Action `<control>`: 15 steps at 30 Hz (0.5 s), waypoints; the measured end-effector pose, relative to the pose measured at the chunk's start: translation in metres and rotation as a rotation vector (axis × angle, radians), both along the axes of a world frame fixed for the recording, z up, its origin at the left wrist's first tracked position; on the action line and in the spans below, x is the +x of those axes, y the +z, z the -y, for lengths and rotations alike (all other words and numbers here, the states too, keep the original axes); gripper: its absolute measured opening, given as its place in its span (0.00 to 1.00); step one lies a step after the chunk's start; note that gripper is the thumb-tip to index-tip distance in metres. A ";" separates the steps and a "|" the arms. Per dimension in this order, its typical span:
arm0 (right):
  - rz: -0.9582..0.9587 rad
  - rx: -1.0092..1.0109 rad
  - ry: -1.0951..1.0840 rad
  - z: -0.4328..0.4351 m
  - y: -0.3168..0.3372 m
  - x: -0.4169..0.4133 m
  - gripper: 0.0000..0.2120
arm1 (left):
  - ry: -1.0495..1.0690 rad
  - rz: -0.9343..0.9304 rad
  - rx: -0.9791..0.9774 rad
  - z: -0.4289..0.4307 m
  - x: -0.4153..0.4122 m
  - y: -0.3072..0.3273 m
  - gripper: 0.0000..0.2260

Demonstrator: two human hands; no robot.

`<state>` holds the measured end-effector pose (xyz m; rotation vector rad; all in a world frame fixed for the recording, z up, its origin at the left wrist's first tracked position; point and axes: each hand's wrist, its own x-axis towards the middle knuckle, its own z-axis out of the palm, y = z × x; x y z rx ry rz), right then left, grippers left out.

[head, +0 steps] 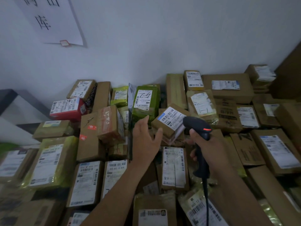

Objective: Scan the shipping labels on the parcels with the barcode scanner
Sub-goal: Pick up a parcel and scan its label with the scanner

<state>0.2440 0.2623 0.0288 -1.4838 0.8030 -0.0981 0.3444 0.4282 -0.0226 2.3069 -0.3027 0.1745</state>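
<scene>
Barcode scanner (197, 127) sits clenched in the fingers of the right hand (215, 144), its head just beside the white label (171, 119) of a tilted brown parcel (167, 131) (atop the heap). The left hand (145, 141) is spread loose, thumb against that parcel.

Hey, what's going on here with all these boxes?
A person is working through a heap of brown cardboard boxes and green-wrapped packets piled against a white wall. Their right hand grips a black handheld barcode scanner, its head aimed at the white shipping label on a small tilted brown cardboard parcel. The left hand, fingers spread, touches that parcel's near edge with the thumb, seemingly steadying it.
</scene>
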 end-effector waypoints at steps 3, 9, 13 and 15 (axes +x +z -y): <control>-0.014 -0.020 -0.002 -0.002 0.005 -0.006 0.20 | -0.193 -0.082 0.286 0.019 0.001 0.004 0.45; -0.017 -0.017 0.021 -0.009 0.009 -0.014 0.19 | -0.044 -0.048 0.134 -0.003 -0.005 0.000 0.38; 0.000 0.024 0.039 -0.019 0.010 -0.014 0.18 | 0.247 -0.060 0.081 -0.040 -0.021 -0.011 0.38; 0.017 0.037 0.063 -0.026 0.009 -0.014 0.16 | 0.252 -0.126 0.129 -0.050 -0.026 -0.018 0.40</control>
